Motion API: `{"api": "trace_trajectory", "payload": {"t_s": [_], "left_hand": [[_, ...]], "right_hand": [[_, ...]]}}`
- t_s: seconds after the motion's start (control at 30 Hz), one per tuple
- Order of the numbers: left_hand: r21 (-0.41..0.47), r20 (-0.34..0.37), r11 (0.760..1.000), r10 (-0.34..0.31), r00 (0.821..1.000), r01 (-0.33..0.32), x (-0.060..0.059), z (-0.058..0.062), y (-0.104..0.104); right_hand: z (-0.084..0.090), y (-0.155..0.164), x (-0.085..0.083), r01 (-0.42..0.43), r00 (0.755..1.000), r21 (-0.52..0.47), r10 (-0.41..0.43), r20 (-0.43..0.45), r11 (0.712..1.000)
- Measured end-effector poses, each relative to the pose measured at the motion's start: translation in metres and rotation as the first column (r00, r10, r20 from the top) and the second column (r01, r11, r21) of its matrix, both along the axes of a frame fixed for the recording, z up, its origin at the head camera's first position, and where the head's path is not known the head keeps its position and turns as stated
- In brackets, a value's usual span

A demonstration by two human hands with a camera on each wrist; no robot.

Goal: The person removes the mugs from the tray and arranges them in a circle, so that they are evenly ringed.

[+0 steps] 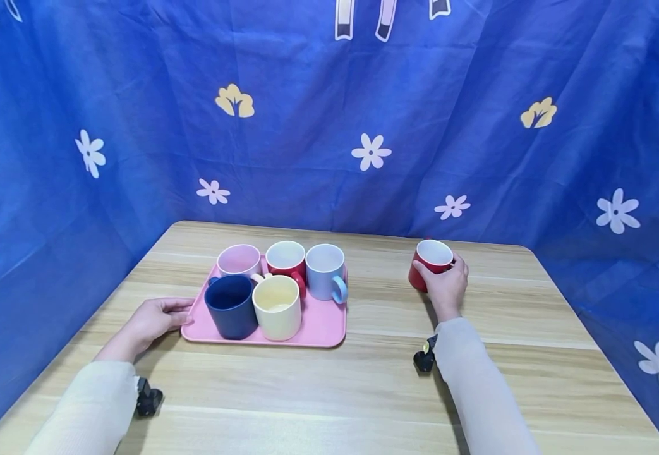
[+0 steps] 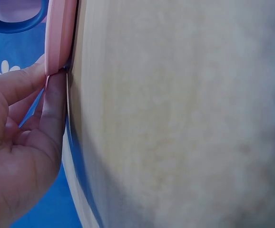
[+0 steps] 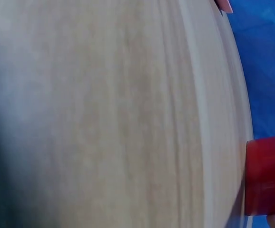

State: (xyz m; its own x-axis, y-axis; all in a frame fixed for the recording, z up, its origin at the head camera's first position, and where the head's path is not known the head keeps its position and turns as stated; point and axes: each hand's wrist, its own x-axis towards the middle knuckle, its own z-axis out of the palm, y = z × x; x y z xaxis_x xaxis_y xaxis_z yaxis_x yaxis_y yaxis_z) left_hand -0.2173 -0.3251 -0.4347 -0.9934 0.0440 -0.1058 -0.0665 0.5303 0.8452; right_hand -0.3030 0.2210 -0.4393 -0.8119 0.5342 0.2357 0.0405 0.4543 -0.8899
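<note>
At the left end of the pink tray [image 1: 323,328], my left hand [image 1: 155,322] pinches its edge. The left wrist view shows the thumb [image 2: 23,83] against the tray's rim [image 2: 60,38] and a finger tucked at its underside. Over on the right, my right hand [image 1: 448,285] grips a red mug [image 1: 420,278] with a white inside, upright on the table. Only the side of this red mug [image 3: 270,175] and a bit of fingertip show in the right wrist view.
On the tray stand a pink mug [image 1: 239,259], another red mug [image 1: 286,259], a light blue mug [image 1: 323,272], a navy mug [image 1: 231,309] and a cream mug [image 1: 278,309]. A blue patterned curtain [image 1: 306,158] surrounds the wooden table [image 1: 306,398] at the back and sides.
</note>
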Motion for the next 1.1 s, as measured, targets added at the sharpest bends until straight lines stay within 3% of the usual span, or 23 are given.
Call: {"api": "trace_trajectory", "payload": {"t_s": [0.5, 1.1], "left_hand": [[-0.009, 0.009, 1.000, -0.005, 1.000, 0.005, 0.000, 0.003, 0.002], [-0.055, -0.009, 0.998, -0.012, 1.000, 0.011, 0.002, 0.004, 0.000]], "right_hand": [[0.011, 0.003, 0.010, -0.084, 0.996, -0.004, 0.084, -0.017, 0.996], [0.042, -0.034, 0.034, -0.059, 0.996, 0.054, 0.062, -0.070, 0.997]]}}
